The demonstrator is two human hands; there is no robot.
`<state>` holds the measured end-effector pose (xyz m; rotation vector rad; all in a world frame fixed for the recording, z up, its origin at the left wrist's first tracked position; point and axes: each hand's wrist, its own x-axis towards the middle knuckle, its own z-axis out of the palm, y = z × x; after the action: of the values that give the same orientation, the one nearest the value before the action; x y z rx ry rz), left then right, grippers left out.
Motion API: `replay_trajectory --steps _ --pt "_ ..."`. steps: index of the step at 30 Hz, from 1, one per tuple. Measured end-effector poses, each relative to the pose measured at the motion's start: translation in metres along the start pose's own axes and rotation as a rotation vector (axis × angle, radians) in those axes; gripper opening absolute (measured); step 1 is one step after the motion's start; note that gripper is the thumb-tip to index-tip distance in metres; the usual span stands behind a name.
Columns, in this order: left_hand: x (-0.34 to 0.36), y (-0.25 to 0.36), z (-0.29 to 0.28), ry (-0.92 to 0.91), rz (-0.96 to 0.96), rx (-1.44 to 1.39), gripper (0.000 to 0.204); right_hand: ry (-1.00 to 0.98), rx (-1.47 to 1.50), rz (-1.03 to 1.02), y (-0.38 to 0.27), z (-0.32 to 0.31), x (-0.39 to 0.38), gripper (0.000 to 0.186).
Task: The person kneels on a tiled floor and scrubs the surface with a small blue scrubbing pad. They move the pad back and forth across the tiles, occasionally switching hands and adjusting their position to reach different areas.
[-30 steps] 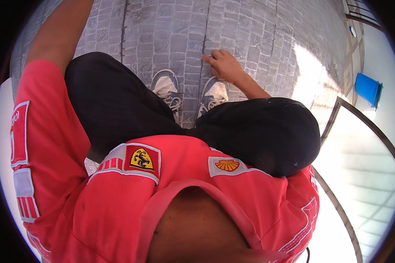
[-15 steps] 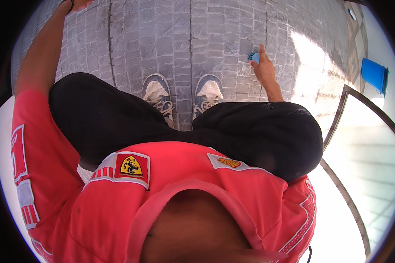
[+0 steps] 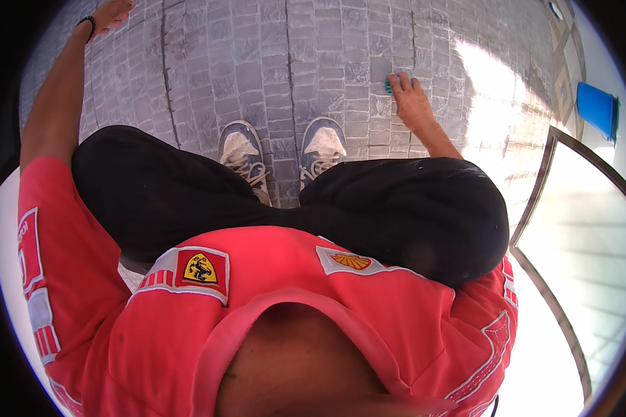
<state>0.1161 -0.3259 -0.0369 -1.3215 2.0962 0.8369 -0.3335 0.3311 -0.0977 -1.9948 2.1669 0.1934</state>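
Observation:
My right hand [image 3: 412, 104] is closed over a small blue scrubbing brush [image 3: 389, 86]. Only a strip of its teal bristles shows past my fingers, low over or against the grey patterned paving [image 3: 341, 76]. Out at the upper left, my left hand [image 3: 110, 17] hangs over the paving with its fingers extended and nothing in them. A dark beaded bracelet [image 3: 87, 26] circles that wrist. Between my hands and my body are my grey-and-white sneakers [image 3: 242, 149], both on the ground as I squat.
A blue bucket [image 3: 595, 110] stands at the far right. Nearer on that side is a dark-framed pale panel [image 3: 570, 208], close to my right knee. Bright sunlight falls across the paving right of my hand. Dark joint lines run through the paving.
My right hand has turned more palm-down and moved slightly left with the brush, now mostly covering it. My left hand has come further into view at the upper left.

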Motion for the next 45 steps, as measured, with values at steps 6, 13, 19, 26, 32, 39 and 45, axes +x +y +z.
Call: replay_trajectory --steps 6,13,19,26,32,39,45 --pt "-0.024 0.010 -0.002 -0.011 -0.256 0.072 0.071 -0.118 0.003 0.260 -0.013 0.009 0.005 0.056" --pt "-0.027 0.023 -0.032 0.048 0.006 -0.001 0.073 0.111 0.083 -0.220 -0.115 0.016 0.051 0.048" --pt "-0.058 -0.024 -0.074 0.102 -0.229 0.071 0.072 -0.075 -0.062 0.291 0.025 -0.004 -0.006 0.048" --pt "-0.043 0.005 -0.028 0.065 -0.099 -0.038 0.068 0.089 0.238 -0.198 -0.148 0.010 0.075 0.047" --pt "-0.055 -0.015 -0.019 0.190 -0.082 -0.186 0.069 0.057 0.081 0.087 -0.051 0.001 0.037 0.049" --pt "-0.028 -0.042 -0.004 0.045 -0.211 -0.181 0.069 -0.101 0.074 -0.027 -0.133 -0.005 0.092 0.050" --pt "-0.025 -0.029 -0.008 0.016 0.046 -0.228 0.073 0.083 0.140 -0.322 -0.135 0.002 0.108 0.045"
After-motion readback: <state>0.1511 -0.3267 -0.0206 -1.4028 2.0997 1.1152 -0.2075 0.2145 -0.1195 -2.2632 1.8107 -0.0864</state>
